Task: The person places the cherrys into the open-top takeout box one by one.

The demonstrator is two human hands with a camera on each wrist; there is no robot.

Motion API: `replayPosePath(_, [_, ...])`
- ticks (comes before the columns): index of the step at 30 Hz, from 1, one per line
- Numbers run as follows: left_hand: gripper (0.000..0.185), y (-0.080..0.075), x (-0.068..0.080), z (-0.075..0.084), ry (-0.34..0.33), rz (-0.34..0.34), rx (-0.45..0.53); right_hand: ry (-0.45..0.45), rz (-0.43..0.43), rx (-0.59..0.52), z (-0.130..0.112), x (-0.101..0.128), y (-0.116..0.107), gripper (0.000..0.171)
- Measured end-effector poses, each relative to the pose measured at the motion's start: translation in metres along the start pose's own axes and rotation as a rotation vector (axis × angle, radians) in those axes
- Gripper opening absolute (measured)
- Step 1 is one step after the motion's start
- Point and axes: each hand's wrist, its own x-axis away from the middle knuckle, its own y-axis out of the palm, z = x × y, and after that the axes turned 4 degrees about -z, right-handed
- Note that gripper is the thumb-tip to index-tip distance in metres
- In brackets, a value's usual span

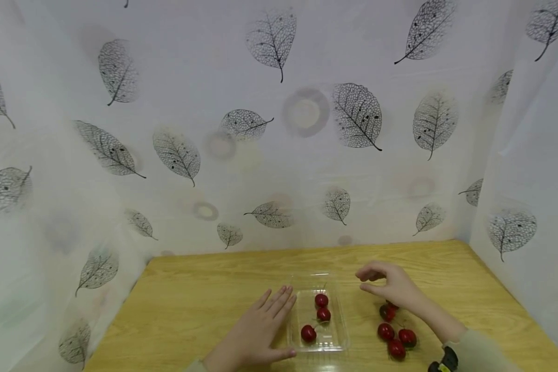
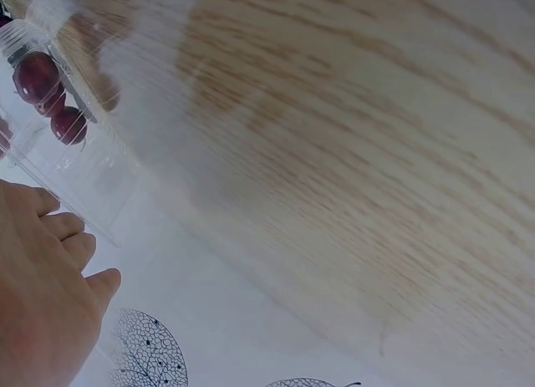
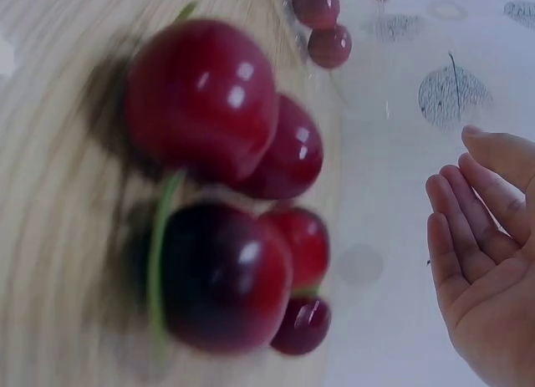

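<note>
In one tray (image 1: 302,309), three cherries (image 1: 323,314).

The left of the clear tray (image 1: 332,338) is blocked by the left hand (image 1: 262,330); between the tray and the loose cherries (image 1: 386,331), a tabletop strip (image 1: 362,323) is left open. Inside, room is narrowed by 3 cherries (image 1: 323,314).

Head camera high on near side of clear plastic tray (image 1: 333,336), facing forward-down, left-wrist camera left of tray, view rolled, right-wrist camera close to loose cherries (image 3: 201,99) right of tray, tray cherries (image 1: 323,314) common to all views.
</note>
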Motion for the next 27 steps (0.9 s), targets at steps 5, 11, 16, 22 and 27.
replayPosePath(5, [0.099,0.001,-0.001,0.0,0.0,0.001,-0.011,0.069,0.01,-0.004,0.014,0.012,-0.008,0.019])
replayPosePath(11, [0.098,0.0,-0.001,0.001,0.001,-0.004,-0.011,0.147,0.031,-0.018,0.033,0.029,-0.013,0.02])
replayPosePath(16, [0.098,0.0,-0.002,0.001,-0.002,-0.011,-0.017,0.194,0.059,-0.02,0.047,0.042,-0.015,0.02])
replayPosePath(22, [0.098,0.001,-0.002,0.001,-0.005,-0.018,-0.011,0.223,0.06,-0.002,0.062,0.056,-0.017,0.022])
replayPosePath(27, [0.098,0.0,-0.002,0.001,-0.01,-0.026,-0.012,0.255,0.015,-0.005,0.067,0.062,-0.019,0.023])
